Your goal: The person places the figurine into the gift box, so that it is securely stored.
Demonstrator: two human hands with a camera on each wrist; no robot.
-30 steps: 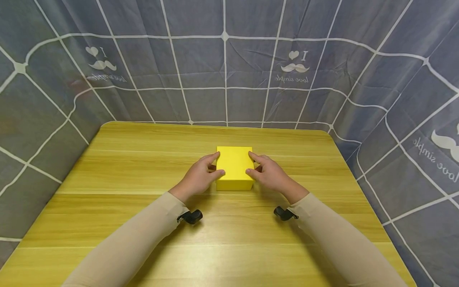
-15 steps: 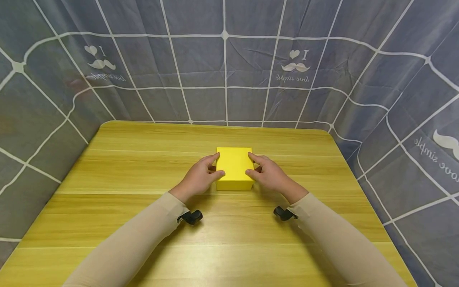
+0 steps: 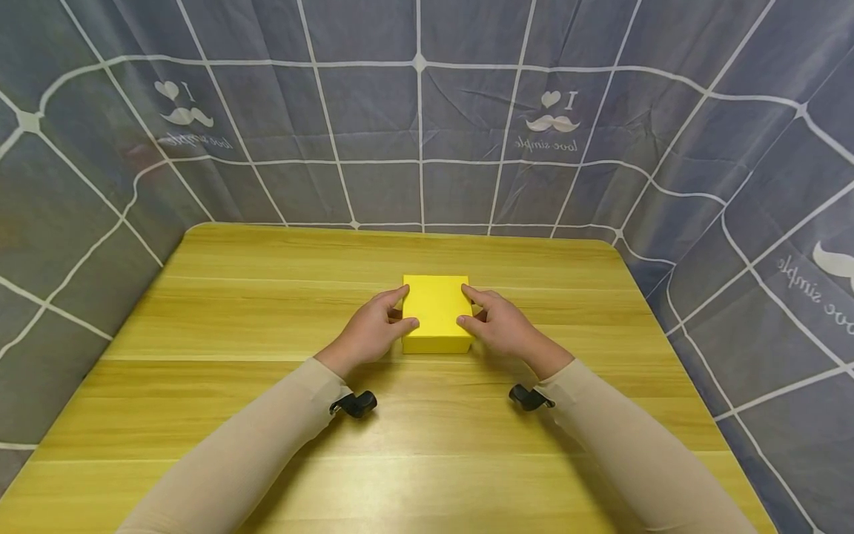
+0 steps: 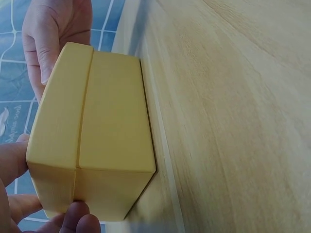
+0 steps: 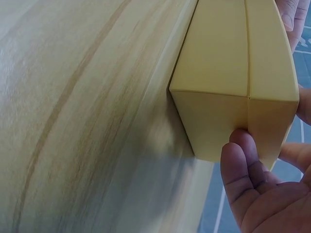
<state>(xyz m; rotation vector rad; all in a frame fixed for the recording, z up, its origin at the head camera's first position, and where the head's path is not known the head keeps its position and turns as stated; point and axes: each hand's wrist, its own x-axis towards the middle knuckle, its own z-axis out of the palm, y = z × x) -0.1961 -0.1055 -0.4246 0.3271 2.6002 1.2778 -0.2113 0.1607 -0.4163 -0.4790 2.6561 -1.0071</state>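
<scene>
A yellow cardboard box (image 3: 437, 305) sits on the wooden table. Both wrist views show a seam running around it between the lid (image 4: 60, 109) and the base (image 4: 116, 114). My left hand (image 3: 367, 326) grips the box's left side, thumb on the top near the front corner and other fingers along the side. On the right side my right hand (image 3: 505, 325) holds it likewise, its thumb on the top. In the right wrist view, curled fingertips (image 5: 241, 141) touch the side wall at the seam. What is inside the box cannot be seen.
The wooden table (image 3: 427, 430) spreads out around the box. A grey-blue curtain (image 3: 373, 111) with white lines hangs behind it and at both sides. Black wrist mounts (image 3: 356, 404) stick out from beige sleeves (image 3: 247, 452), just above the tabletop.
Both hands keep their grip on the box, which stays almost in place. The head view has tilted very slightly, so the curtain pattern sits a little higher.
</scene>
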